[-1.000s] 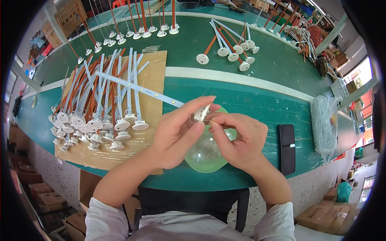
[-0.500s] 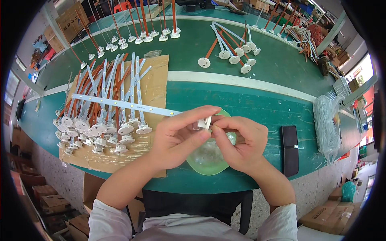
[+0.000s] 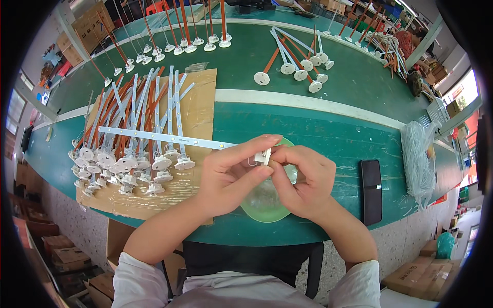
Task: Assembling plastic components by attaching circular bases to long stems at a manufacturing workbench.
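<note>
Between the fingers of both hands, above a pale green dish (image 3: 267, 205), sits a small white plastic cap (image 3: 263, 156) on the end of a long white LED strip (image 3: 164, 137). Left hand (image 3: 231, 174) pinches the cap, thumb and forefinger narrow around it; right hand (image 3: 303, 179) fingers closed on its other side. Strip runs away left of the fingers across a cardboard sheet (image 3: 197, 97) stacked with finished strips with round white bases (image 3: 128, 159). Right of the fingers: black phone (image 3: 371, 191), flat, near the bench (image 3: 328, 128) front edge; further right a clear bag of wires (image 3: 418, 159). Bare green bench beyond the fingers up to a white stripe (image 3: 308, 102).
</note>
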The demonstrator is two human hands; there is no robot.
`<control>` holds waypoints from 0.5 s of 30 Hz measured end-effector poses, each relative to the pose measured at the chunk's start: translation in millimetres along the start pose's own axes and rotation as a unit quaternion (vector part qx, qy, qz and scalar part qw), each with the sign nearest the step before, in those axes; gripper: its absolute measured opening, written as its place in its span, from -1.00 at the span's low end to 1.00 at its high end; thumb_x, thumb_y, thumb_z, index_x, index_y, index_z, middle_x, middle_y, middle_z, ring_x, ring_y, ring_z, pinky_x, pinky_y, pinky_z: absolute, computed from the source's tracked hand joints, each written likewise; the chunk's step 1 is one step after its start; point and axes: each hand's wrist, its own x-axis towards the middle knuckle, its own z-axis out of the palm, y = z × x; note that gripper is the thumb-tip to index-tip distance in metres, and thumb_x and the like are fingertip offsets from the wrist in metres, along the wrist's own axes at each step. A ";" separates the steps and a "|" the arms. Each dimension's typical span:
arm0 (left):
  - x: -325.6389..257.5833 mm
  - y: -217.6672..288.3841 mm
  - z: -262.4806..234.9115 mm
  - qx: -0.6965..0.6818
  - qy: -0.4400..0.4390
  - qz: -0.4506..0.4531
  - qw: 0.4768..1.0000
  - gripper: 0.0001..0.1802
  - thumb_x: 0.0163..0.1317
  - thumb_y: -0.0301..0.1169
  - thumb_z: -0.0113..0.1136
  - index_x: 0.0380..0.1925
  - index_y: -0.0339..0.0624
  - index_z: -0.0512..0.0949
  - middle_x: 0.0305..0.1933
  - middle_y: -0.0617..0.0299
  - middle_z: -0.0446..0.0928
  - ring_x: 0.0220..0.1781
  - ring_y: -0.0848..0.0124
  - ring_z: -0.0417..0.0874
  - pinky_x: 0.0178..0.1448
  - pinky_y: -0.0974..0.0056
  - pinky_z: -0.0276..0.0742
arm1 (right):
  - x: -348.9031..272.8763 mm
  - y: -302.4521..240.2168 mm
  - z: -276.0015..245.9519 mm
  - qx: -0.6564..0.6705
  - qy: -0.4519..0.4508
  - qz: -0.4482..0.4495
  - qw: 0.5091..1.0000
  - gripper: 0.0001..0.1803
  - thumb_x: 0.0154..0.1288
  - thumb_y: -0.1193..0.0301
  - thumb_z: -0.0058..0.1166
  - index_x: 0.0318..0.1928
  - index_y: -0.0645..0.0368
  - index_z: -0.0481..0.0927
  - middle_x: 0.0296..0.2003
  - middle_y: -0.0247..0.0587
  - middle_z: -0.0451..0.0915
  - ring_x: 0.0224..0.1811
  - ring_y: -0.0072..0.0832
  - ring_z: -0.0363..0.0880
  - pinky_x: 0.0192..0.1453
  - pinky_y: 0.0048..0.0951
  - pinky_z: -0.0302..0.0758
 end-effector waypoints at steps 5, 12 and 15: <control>-0.8 1.0 -2.5 0.004 -0.005 -0.025 1.000 -0.49 0.44 -0.60 0.10 0.39 -0.23 0.40 0.40 -0.19 0.42 0.35 0.17 0.57 0.29 0.20 0.60 | -2.8 2.5 3.6 0.007 -0.001 -0.019 1.000 -0.81 0.14 0.71 0.23 -0.21 0.31 0.63 -0.31 -0.11 0.72 -0.37 -0.38 0.69 -0.27 -0.47 0.58; 3.3 2.1 -2.4 0.027 0.014 -0.035 0.999 -0.51 0.50 -0.56 0.03 0.40 -0.31 0.37 0.35 -0.18 0.49 0.32 0.10 0.60 0.28 0.16 0.61 | -5.1 3.4 7.1 -0.013 -0.006 -0.013 1.000 -0.78 0.19 0.71 0.20 -0.14 0.31 0.65 -0.27 -0.04 0.73 -0.30 -0.26 0.75 -0.21 -0.42 0.62; 7.3 9.9 -10.2 0.237 -0.026 -0.001 0.971 -0.52 0.48 -0.54 0.04 0.38 -0.37 0.37 0.26 -0.17 0.57 0.24 0.07 0.68 0.23 0.13 0.63 | -5.1 1.1 4.0 0.004 -0.037 0.006 0.999 -0.80 0.24 0.68 0.15 -0.12 0.31 0.66 -0.26 -0.01 0.74 -0.27 -0.22 0.76 -0.17 -0.38 0.64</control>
